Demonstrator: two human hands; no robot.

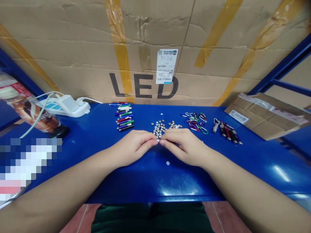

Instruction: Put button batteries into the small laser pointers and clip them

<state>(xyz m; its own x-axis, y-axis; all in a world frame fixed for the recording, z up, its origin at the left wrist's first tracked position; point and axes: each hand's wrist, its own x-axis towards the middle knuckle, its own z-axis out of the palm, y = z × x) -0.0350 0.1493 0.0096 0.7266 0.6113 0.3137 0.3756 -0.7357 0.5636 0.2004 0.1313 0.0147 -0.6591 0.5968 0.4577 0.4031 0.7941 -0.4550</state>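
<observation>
My left hand [136, 144] and my right hand [181, 145] rest on the blue table [97, 155] with their fingertips pinched together at the near edge of a pile of small silver button cells [160, 127]. Both hands are closed on a tiny silver stack of cells where the fingertips meet. One loose cell [167, 163] lies under my right hand, and another [161, 114] lies farther back.
Coloured metal tubes [124, 116] lie left of the pile, coloured carabiner clips [195, 122] to its right, then small finished keychain lights [227, 131]. A white power strip [65, 106] and bottle [29, 110] sit at left. Cardboard boxes stand behind and at right [264, 115].
</observation>
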